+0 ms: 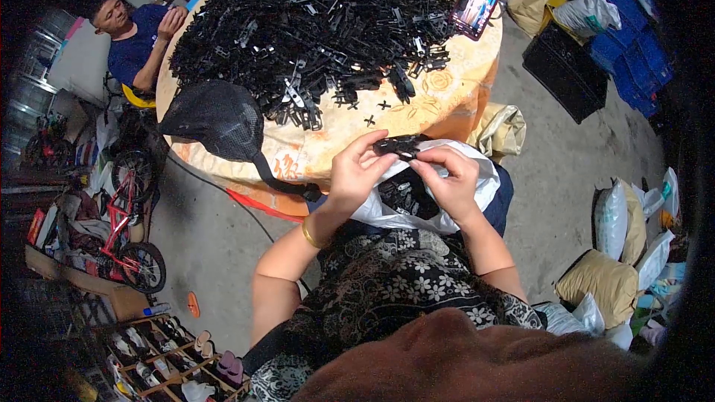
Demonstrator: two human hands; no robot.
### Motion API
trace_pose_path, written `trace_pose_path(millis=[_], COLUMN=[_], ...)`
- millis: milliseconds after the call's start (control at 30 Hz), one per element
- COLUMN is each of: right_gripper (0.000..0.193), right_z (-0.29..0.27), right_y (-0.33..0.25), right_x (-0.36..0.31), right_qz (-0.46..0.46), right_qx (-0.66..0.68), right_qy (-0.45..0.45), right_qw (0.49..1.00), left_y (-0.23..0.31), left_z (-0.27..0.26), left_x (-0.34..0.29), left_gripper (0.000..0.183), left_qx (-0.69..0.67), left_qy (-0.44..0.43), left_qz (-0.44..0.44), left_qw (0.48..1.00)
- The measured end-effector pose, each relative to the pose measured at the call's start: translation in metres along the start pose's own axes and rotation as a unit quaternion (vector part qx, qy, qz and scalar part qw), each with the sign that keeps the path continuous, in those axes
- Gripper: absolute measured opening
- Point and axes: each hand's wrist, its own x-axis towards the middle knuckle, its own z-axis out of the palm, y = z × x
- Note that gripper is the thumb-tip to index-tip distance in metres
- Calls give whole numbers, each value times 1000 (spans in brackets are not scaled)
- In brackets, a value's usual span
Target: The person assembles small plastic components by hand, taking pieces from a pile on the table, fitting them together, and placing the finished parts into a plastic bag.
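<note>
Between my two hands is a black plastic part with small openings, held over my lap near the table's front edge. The fingers and thumb of my left hand pinch its left side. My right hand is closed on its right end with thumb and fingertips. Just below, a white bag lies open on my lap with black parts inside. A large heap of black plastic parts covers most of the round table. A few cross-shaped black bits lie at the heap's near edge.
A black mesh hood with a strap rests on the table's left. At the right stands a lit phone. Another person sits at far left. Blue crates, sacks, a red bicycle and a shoe rack surround the table.
</note>
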Motion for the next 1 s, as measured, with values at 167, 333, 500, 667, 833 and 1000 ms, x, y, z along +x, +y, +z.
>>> trace_pose_path(millis=[167, 333, 500, 667, 833, 1000], right_gripper=[18, 26, 24, 21, 17, 25], right_z=[1, -8, -18, -24, -33, -21], right_y=[2, 5, 29, 25, 54, 92], right_x=[2, 5, 2, 1, 45, 104], right_qz=[68, 122, 63, 140, 35, -165], right_qx=[19, 134, 166, 155, -58, -316], right_qy=[-7, -84, -202, -215, -83, 3], right_qw=[997, 980, 963, 954, 994, 934], left_y=[1, 4, 5, -3, -7, -7], left_z=[-7, -5, -2, 3, 13, 24], left_x=[8, 5, 4, 4, 1, 15], left_gripper=[41, 42, 42, 38, 26, 25], left_qx=[-117, -82, -41, -46, 234, 393], left_qy=[-60, -71, -135, -131, -167, -191], left_qz=[-57, -51, -78, -47, -68, 263], left_qw=[990, 993, 987, 989, 955, 861])
